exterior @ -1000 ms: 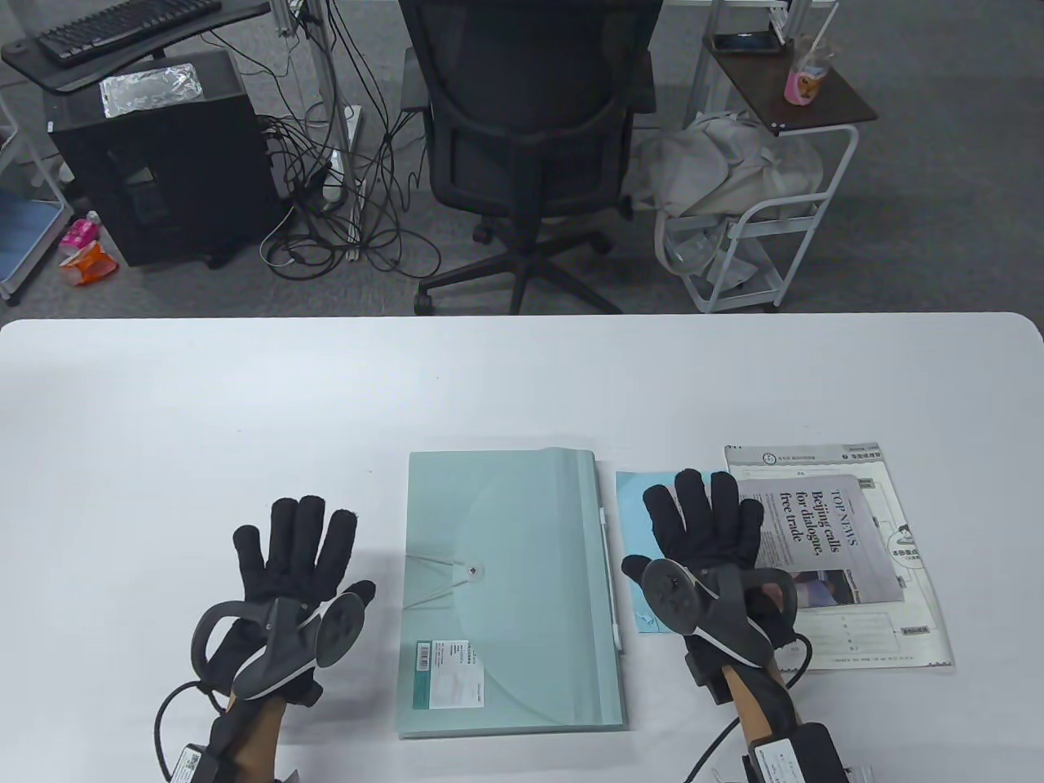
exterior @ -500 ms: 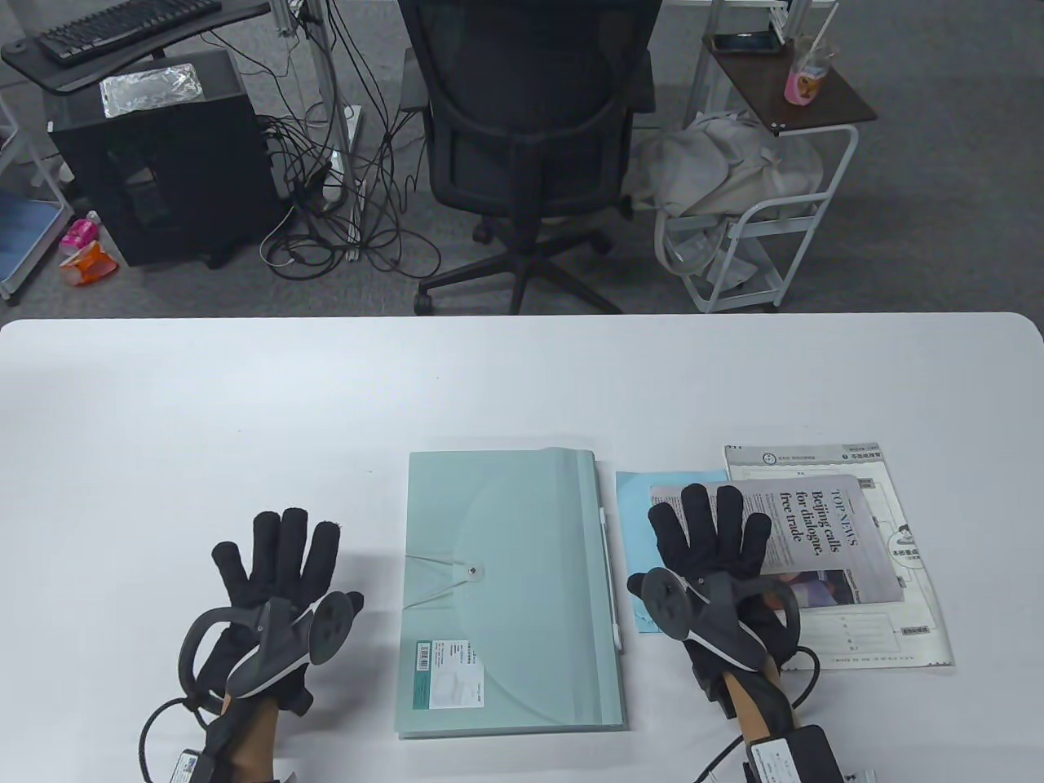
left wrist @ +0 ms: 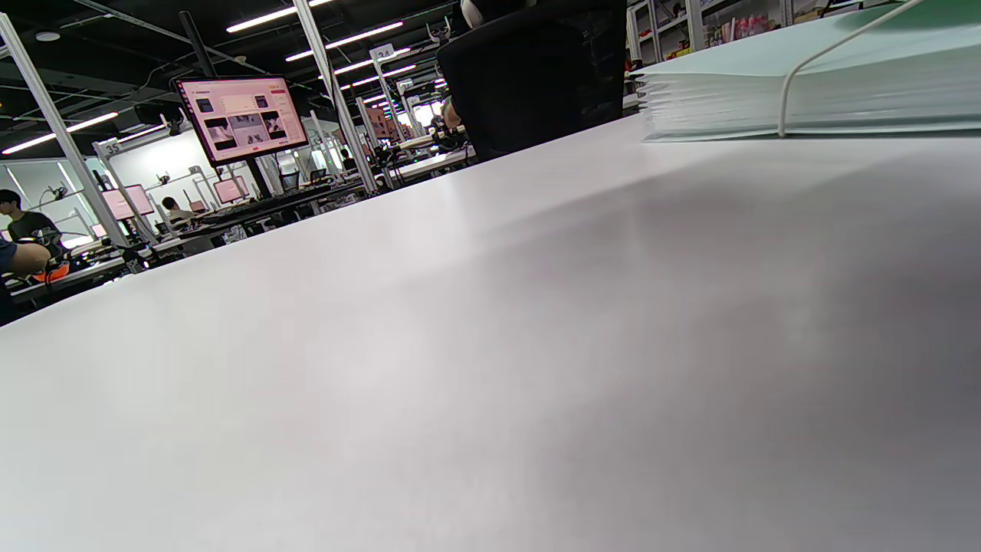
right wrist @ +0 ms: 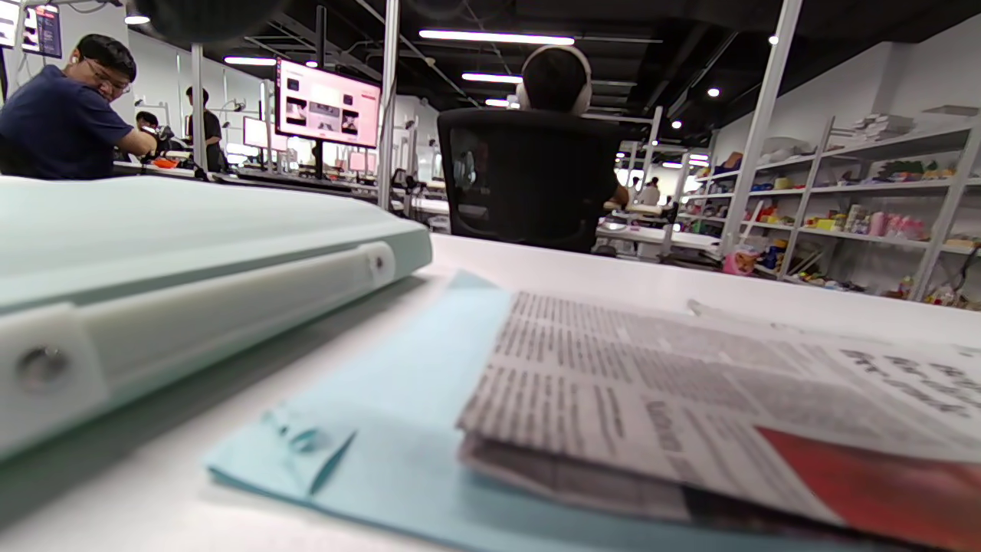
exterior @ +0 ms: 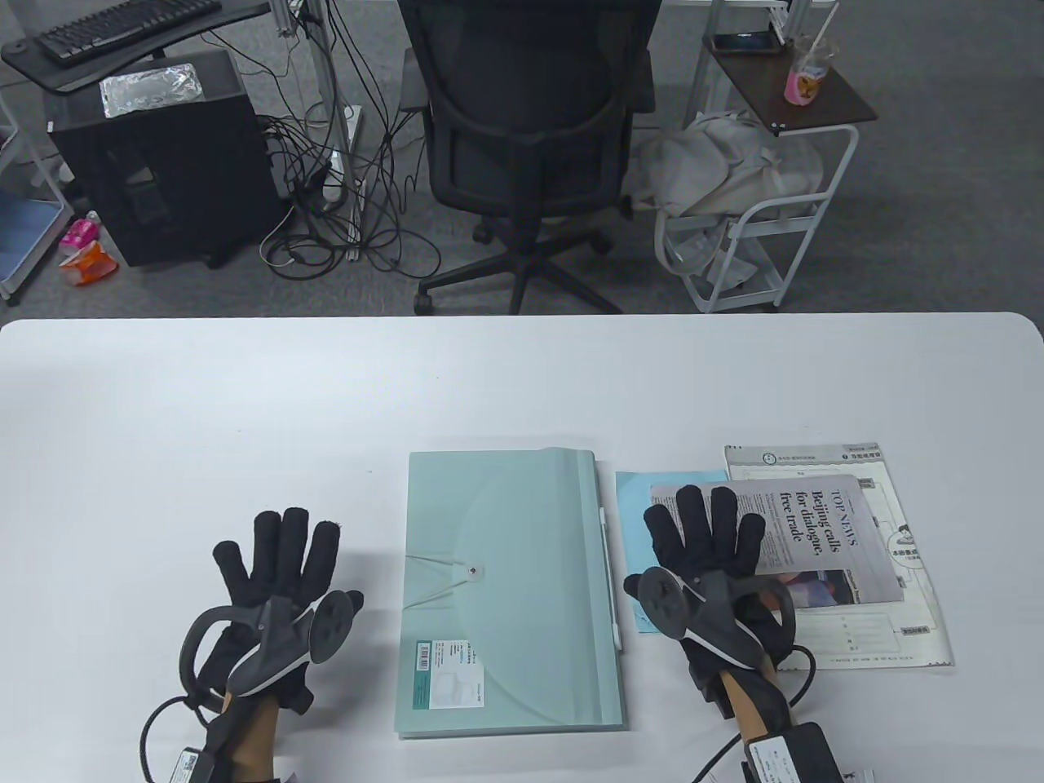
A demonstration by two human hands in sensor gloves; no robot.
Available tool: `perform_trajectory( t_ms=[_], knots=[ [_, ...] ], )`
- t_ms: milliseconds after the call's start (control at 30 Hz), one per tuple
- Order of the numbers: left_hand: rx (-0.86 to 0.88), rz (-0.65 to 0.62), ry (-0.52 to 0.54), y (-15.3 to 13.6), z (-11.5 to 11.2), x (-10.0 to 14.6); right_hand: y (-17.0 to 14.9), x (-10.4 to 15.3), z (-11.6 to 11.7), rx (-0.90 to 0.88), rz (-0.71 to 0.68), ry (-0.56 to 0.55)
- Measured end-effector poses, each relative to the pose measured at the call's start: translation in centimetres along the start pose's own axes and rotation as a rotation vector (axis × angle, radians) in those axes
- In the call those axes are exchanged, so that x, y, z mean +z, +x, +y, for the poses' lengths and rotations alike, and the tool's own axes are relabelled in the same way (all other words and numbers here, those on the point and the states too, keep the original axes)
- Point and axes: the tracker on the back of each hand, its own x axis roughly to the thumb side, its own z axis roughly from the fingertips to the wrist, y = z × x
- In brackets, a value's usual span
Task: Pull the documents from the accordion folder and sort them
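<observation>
Right of closed accordion folder (exterior: pixel 512 583): right hand (exterior: pixel 708 555) flat, fingers spread, on newspaper (exterior: pixel 807 538). Left of it: left hand (exterior: pixel 273 571) splayed, empty. Seemingly sorted; next, withdrawing.

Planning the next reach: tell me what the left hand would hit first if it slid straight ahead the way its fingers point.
Likely nothing: the left hand points across bare white table, left of the pale green plastic accordion folder.
</observation>
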Motion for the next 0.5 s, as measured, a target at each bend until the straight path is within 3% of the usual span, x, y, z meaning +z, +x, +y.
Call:
perform_trajectory(
  t_ms=[500],
  knots=[
    [0.008, -0.005, 0.008, 0.09, -0.07, -0.02, 0.27, 0.03, 0.12, 0.014, -0.004, 0.02]
  ],
)
